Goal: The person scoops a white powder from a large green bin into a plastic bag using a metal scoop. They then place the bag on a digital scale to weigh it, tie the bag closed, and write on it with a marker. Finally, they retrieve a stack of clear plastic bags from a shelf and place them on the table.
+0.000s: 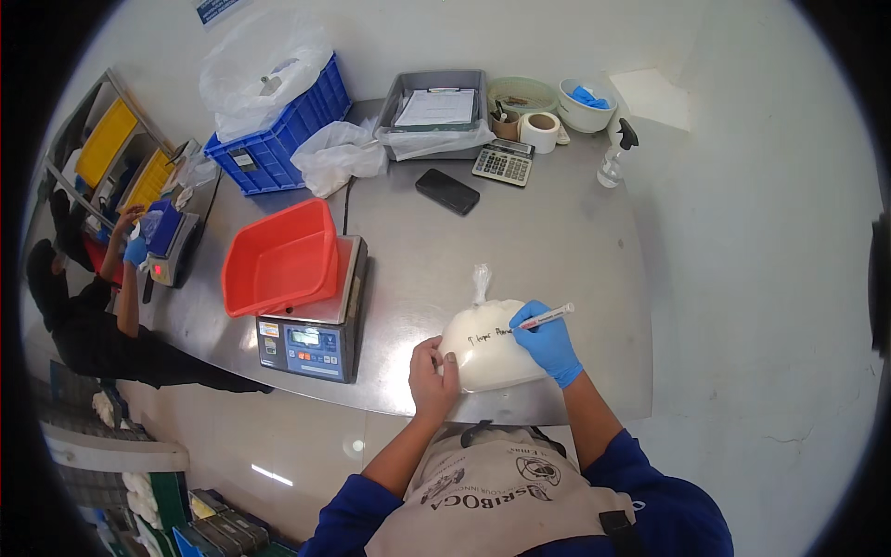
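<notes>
A knotted clear plastic bag of white powder [487,362] lies on the steel table near its front edge, with black handwriting on its upper face. My left hand [435,379], bare, rests against the bag's left side, its thumb on the plastic. In my right hand [546,341], which wears a blue glove, is a white marker pen [550,317]; its tip meets the bag at the end of the writing. To the left stands a digital scale [306,341], and a red plastic tub [278,268] sits tilted on its pan.
Behind are a blue crate [278,150], plastic bags [341,157], a grey tray with a clipboard [435,108], a phone [447,191], a calculator [502,162], tape rolls [539,132], a bowl [587,115] and a spray bottle [610,167]. A co-worker [90,334] stands at another scale, far left.
</notes>
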`<state>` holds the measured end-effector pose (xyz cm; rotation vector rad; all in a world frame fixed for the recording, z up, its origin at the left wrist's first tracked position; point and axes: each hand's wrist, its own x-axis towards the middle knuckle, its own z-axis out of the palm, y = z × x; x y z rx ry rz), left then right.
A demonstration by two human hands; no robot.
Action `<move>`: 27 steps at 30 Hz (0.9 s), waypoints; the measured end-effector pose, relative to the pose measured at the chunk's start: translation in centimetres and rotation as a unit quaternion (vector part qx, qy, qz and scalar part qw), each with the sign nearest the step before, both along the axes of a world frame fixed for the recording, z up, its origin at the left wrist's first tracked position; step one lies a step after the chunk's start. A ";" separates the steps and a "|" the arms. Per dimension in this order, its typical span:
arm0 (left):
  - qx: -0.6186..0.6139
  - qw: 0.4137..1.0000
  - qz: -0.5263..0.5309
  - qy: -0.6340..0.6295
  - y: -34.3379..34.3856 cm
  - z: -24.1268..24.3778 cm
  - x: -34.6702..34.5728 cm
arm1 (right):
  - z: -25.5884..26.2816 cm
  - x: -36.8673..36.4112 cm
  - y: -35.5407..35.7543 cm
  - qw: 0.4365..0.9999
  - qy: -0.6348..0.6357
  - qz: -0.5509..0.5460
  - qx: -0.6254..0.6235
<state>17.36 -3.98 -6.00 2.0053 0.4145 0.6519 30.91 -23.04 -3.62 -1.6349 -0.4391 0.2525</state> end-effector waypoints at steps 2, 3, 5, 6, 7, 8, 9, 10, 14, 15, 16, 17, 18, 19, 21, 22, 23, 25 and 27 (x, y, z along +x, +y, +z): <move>0.000 1.000 -0.004 0.012 0.1 -0.1 -0.1 | 0.1 0.0 -0.1 1.000 0.004 0.003 -0.004; 0.000 1.000 -0.002 0.007 0.1 0.0 -0.1 | 0.6 0.0 0.1 1.000 0.012 0.004 -0.008; 0.001 1.000 0.000 -0.005 0.1 0.1 -0.1 | 0.8 -0.2 0.0 0.999 0.044 -0.006 0.014; 0.003 1.000 0.000 -0.005 0.1 0.0 -0.1 | 0.6 -0.3 -0.3 0.997 0.067 -0.017 0.040; 0.004 1.000 0.000 -0.005 0.0 -0.1 -0.1 | 0.5 -0.4 -0.4 0.993 0.089 -0.027 0.066; 0.005 1.000 0.001 -0.005 0.0 -0.2 0.0 | 0.5 -0.6 -0.4 0.996 0.072 -0.004 0.050; 0.006 1.000 0.000 -0.003 0.0 -0.2 -0.1 | 0.7 -1.0 -0.6 0.998 0.058 0.018 0.033; 0.006 1.000 0.000 -0.001 0.1 -0.1 -0.1 | 1.1 -1.2 -0.7 0.998 0.043 0.040 0.015; 0.006 1.000 0.003 -0.024 0.2 -0.9 0.0 | 2.2 -2.7 1.0 0.996 -0.056 0.071 -0.025; 0.008 1.000 0.002 -0.022 0.2 -0.8 0.0 | 2.2 -2.8 1.3 0.996 -0.046 0.064 -0.031; 0.010 1.000 0.000 -0.021 0.2 -0.7 0.0 | 2.2 -2.9 1.4 0.997 -0.035 0.057 -0.038; 0.013 1.000 -0.001 -0.019 0.2 -0.6 -0.1 | 2.0 -2.9 1.2 0.996 -0.048 0.056 -0.047; 0.014 1.000 0.000 -0.019 0.2 -0.6 -0.1 | 1.8 -2.8 0.9 0.995 -0.062 0.056 -0.056; 0.015 1.000 0.000 -0.018 0.2 -0.7 0.0 | 1.7 -2.7 0.8 0.993 -0.076 0.056 -0.065; 0.017 1.000 0.001 -0.019 0.2 -0.7 0.0 | 1.4 -2.7 1.1 0.996 -0.051 0.048 -0.050; 0.017 1.000 0.001 -0.019 0.2 -0.6 0.0 | 1.4 -2.7 1.1 0.997 -0.037 0.043 -0.042; 0.017 1.000 0.001 -0.020 0.1 -0.5 0.0 | 1.5 -2.6 0.8 0.995 -0.046 0.066 -0.051; 0.024 1.000 -0.001 -0.017 0.2 -0.6 -0.2 | 2.1 -2.2 0.2 0.990 -0.065 0.111 -0.066; 0.027 1.000 -0.004 -0.015 0.2 -0.5 -0.2 | 1.5 -2.3 0.4 0.992 -0.062 0.090 -0.057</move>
